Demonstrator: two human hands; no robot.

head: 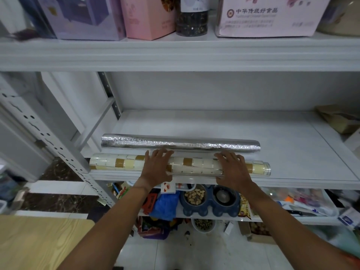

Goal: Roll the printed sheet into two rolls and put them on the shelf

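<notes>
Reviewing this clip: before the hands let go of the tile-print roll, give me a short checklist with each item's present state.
1. Tile-print roll lies flat on the shelf: ok.
2. Silver roll lies on the same shelf, behind it: ok.
3. Tile-print roll sits well back from the shelf's front edge: not ok, it lies right beside the lip.
4. Left hand and right hand rest on the roll, fingers laid over it: ok.
5. Roll's loose edge is held so it will not unwind: cannot tell.
6. Free shelf space to the right of the rolls: ok.
</notes>
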